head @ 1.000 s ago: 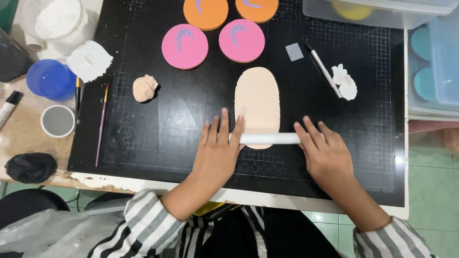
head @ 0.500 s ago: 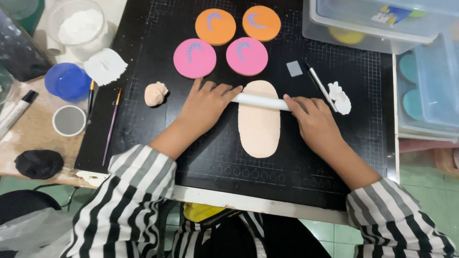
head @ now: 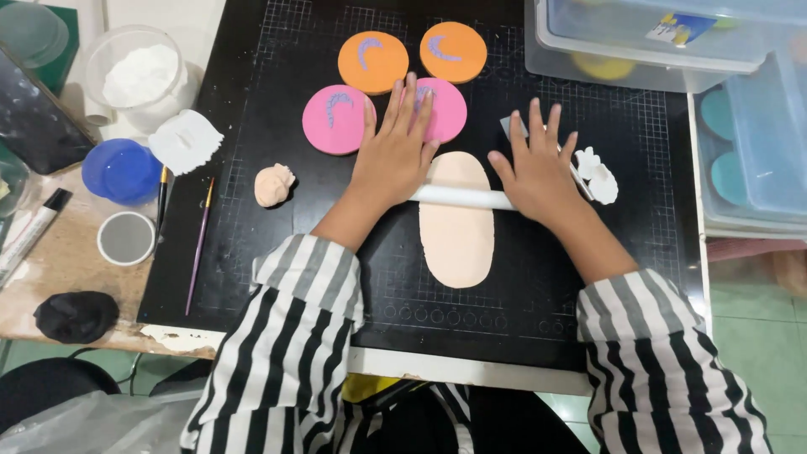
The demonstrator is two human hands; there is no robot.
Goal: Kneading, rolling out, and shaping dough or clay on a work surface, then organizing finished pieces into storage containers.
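Peach oval clay slab [head: 456, 235] lies under a white cylindrical roller [head: 462, 197]; left hand [head: 395, 155] and right hand [head: 538, 172] press it with flat, spread fingers, nothing clamped.

Your black gridded cutting mat [head: 252, 76] on a worn wooden table [head: 50, 269], bearing your peach clay slab [head: 458, 244], two pink discs [head: 336, 119], two orange discs [head: 372, 61], peach clay lump [head: 274, 184], thin brush [head: 199, 245].
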